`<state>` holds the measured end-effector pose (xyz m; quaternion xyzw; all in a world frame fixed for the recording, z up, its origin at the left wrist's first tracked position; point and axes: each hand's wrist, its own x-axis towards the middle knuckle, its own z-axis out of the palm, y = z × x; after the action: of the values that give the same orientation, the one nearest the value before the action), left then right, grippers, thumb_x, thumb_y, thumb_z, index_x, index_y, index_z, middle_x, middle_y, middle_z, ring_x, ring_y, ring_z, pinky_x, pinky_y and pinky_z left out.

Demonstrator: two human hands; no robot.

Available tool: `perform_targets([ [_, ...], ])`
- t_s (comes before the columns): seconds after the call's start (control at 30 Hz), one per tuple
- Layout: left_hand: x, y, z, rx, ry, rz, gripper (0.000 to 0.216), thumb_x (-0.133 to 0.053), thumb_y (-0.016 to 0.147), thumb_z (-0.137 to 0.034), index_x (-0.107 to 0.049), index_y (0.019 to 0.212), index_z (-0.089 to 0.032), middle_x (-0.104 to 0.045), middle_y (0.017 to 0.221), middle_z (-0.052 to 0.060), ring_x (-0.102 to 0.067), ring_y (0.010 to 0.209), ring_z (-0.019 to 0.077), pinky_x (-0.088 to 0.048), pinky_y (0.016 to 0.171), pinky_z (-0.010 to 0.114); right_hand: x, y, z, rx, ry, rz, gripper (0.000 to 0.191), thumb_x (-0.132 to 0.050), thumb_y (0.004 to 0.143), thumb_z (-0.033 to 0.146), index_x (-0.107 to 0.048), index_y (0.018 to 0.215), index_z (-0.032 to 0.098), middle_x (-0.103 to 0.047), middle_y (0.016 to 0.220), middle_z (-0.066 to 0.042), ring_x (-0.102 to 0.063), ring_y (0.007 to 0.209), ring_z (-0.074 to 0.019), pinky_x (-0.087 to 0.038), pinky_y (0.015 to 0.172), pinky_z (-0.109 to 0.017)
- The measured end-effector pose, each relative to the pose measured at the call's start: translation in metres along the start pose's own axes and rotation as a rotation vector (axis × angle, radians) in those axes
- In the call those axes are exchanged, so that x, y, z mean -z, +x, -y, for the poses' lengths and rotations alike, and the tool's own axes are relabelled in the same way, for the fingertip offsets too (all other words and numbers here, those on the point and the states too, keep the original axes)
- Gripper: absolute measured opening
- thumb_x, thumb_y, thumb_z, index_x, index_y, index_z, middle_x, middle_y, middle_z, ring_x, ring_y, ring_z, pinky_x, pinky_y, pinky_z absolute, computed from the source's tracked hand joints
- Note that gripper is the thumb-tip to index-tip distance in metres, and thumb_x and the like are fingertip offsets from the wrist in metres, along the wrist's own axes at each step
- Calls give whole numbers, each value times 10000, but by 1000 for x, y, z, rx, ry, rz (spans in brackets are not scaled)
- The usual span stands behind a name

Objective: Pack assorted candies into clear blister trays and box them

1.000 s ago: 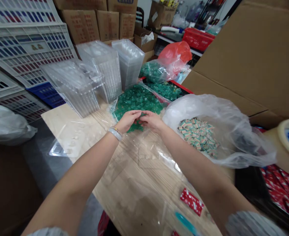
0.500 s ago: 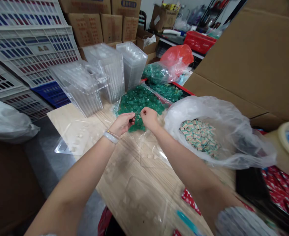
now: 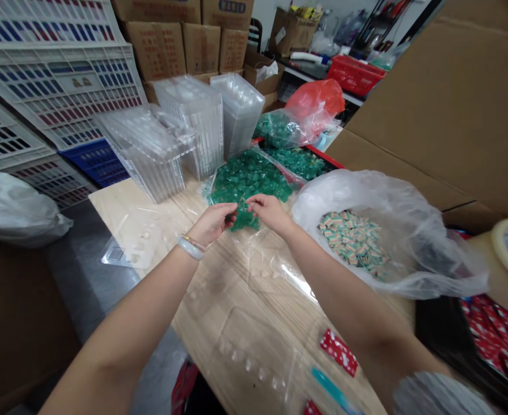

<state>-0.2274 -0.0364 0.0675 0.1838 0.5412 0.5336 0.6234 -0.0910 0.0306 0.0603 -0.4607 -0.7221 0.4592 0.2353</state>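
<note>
Hands [image 3: 214, 223] curled over green pieces [image 3: 251, 176], grip unclear; translucent bag [image 3: 318, 189] holds striped pieces [image 3: 351, 237].

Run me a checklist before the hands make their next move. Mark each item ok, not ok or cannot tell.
1. Left hand and right hand apart: ok, a narrow gap shows between their fingertips.
2. Green wrapped pieces within easy reach: ok, it seems; both hands are at the pile's near side.
3. A piece held in either hand: cannot tell, the fingers hide it.
4. Translucent bag open: ok, the striped pieces inside show.
5. Left clear tray fully on the table: not ok, its corner overhangs the edge.
</note>
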Motion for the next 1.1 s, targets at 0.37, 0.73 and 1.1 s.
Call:
perform_targets([
  [0.37, -17, -4, 7, -215, -14, -115, 88, -568, 688, -202, -512, 660, -140, -485, 513, -48, -439, 444, 54, -331, 439, 176, -10, -11, -4, 0, -81, -75, 112, -488, 658, 159, -494, 548, 172, -457, 503, 45, -415, 490, -84, -329, 504, -210],
  [0.73, -21, -6, 8, -251, 113, -72, 99, -572, 710, -217, -550, 674, -127, -476, 516, -39, -430, 456, 59, -297, 412, 168, 0, -12, 3, -132, 479, 6, 191, -533, 678, 360, -516, 733, 177, -517, 614, 40, -429, 430, -58, -316, 402, -186],
  [1.1, -17, 5, -12, -69, -326, -169, 147, -455, 816, -177, -462, 672, -149, -454, 525, -31, -417, 425, 48, -330, 412, 148, 41, -8, 20, 158, 155, -75, 187, -480, 769, 360, -509, 731, 179, -466, 565, 44, -414, 467, -69, -340, 471, -206],
])
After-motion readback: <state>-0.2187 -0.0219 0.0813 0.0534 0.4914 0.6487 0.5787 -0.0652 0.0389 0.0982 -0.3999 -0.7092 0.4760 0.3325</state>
